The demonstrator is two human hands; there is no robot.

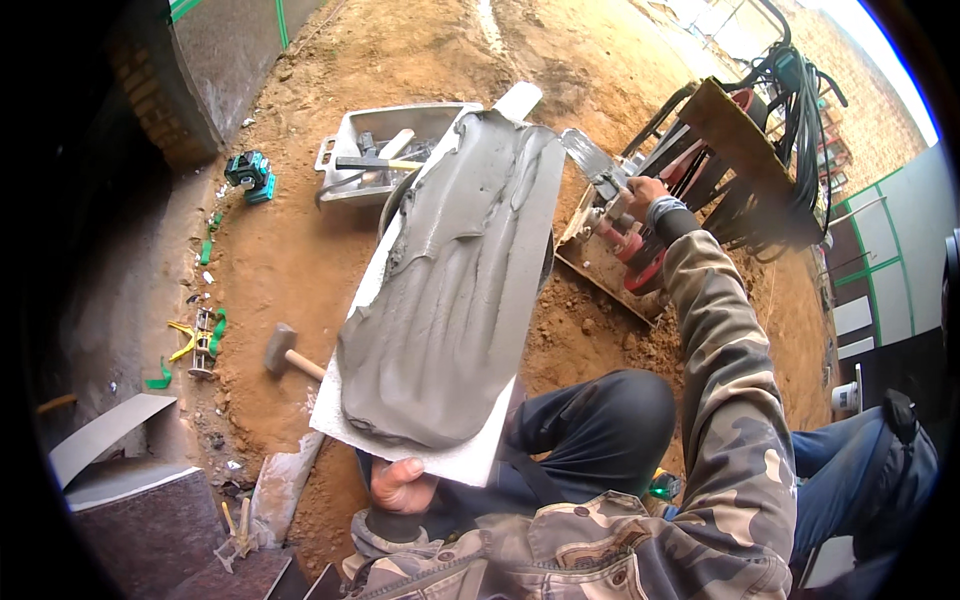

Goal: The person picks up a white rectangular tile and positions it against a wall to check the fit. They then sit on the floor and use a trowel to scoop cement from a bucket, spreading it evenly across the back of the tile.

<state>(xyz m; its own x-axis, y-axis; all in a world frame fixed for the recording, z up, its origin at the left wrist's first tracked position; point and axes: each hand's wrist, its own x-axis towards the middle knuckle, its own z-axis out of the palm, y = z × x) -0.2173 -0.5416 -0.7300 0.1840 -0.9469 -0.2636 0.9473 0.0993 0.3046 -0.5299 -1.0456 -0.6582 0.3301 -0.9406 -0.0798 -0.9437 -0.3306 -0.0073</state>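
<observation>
My left hand (402, 487) grips the near edge of a long white slab (470, 465), thumb on its upper face and fingers hidden below. Grey mortar (450, 280) covers most of the slab in ridged streaks, with white margins showing at the near end and left side. The slab is tilted above my bent knee (610, 425). My right hand (645, 195) reaches out to the far right, fingers closed around a tool with a shiny, flat metal blade (588, 155). Its handle is mostly hidden. A red tool part (645, 270) lies just below that hand.
A grey tub of tools (350, 190), including a hammer (375, 163), stands beyond the slab. A mallet (285, 350) and a teal device (252, 176) lie left. At right stands a cart with coiled cables (795, 130). Another person's legs (850, 470) show at lower right.
</observation>
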